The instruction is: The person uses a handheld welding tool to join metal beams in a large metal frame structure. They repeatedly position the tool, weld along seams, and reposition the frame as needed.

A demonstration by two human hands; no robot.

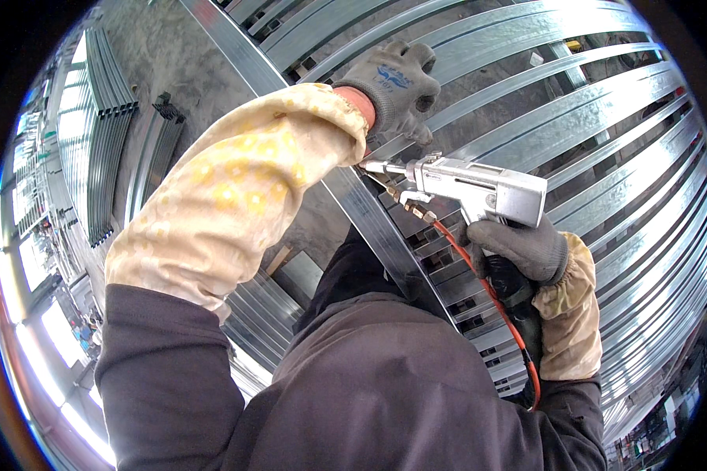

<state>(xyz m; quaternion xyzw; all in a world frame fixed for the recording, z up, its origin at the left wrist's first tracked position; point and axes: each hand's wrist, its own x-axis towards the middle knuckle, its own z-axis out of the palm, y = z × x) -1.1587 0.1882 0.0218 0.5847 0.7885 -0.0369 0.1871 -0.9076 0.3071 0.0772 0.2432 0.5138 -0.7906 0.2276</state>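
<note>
My right hand (pixel 518 249), in a grey glove, is wrapped round the grip of a silver welding gun (pixel 491 184). The gun's nozzle points left and sits at the joint between a galvanized metal rail (pixel 373 224) and the slats meeting it. Brass fittings (pixel 416 206) and an orange hose (pixel 487 286) hang under the gun. Just beyond the nozzle, my gloved left hand (pixel 389 82) rests over the slats (pixel 479 106), its fingers apart and somewhat bent, its thumb near the nozzle tip. Between those fingers nothing held can be seen.
Long parallel slats spread away to the right. Stacked metal channels (pixel 102 133) lie on the concrete floor (pixel 181 59) at left, with a shorter bundle (pixel 155 141) beside them. More metal profiles (pixel 263 314) lie low, near my legs. A black cable (pixel 514 290) runs down from the gun.
</note>
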